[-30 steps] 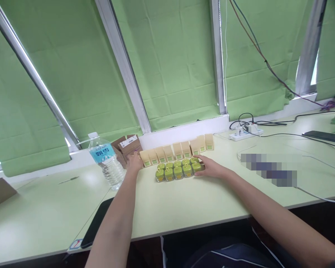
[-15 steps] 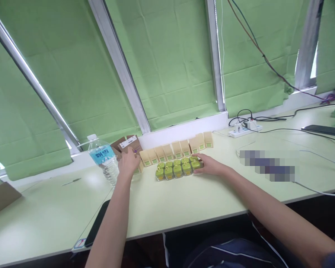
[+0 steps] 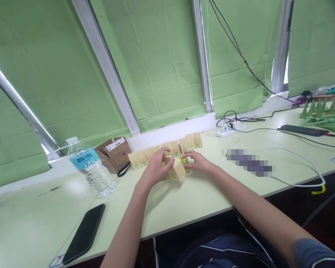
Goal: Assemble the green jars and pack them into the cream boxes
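Note:
My left hand (image 3: 158, 165) holds a small cream cardboard box (image 3: 179, 170) with a green window, raised in front of the row. Close by on its right, my right hand (image 3: 198, 162) has its fingers curled round a small yellow-green container (image 3: 185, 161), mostly hidden by the fingers and the box. The other green-lidded clear containers are largely covered by my left hand and the box. Behind them stands a row of cream boxes (image 3: 175, 149) with green windows, some of them hidden by my left hand.
On the left are a large water bottle (image 3: 92, 169), a brown carton (image 3: 118, 153) and a black phone (image 3: 85, 233). A power strip (image 3: 230, 130) sits at the back right, with cables, a dark phone (image 3: 302, 130) and green items (image 3: 322, 115) further right.
My left hand has moved right from beside the brown carton and now has a cream box in front of the containers. My right hand stays at the containers. The view has shifted right.

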The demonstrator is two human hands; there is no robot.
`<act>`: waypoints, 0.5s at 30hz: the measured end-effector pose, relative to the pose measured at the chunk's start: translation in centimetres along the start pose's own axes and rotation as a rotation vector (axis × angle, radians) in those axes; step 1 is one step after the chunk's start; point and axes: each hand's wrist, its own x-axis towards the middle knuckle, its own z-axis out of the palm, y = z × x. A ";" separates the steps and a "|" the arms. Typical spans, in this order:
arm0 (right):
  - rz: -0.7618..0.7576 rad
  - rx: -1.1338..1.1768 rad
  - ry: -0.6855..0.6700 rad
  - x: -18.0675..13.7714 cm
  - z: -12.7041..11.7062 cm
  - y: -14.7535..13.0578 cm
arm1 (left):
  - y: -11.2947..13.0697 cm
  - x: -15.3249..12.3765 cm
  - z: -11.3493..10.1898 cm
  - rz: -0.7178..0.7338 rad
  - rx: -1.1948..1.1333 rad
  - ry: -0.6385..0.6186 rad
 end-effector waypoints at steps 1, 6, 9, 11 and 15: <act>-0.002 0.011 -0.002 0.1 -0.1 0.0 | -0.3 0.0 0.7 0.029 -0.015 -0.019; 0.045 -0.012 -0.087 0.1 -0.8 0.1 | -2.4 -0.7 3.8 0.143 -0.080 -0.003; 0.070 -0.038 -0.124 0.0 -0.8 0.3 | -3.3 -1.2 5.3 0.127 -0.150 0.051; 0.075 -0.057 -0.135 0.0 -0.8 0.4 | -3.7 -1.5 6.0 0.115 -0.203 0.088; 0.098 -0.120 -0.153 -0.1 -0.8 0.2 | -4.0 -2.0 7.0 0.094 -0.320 0.112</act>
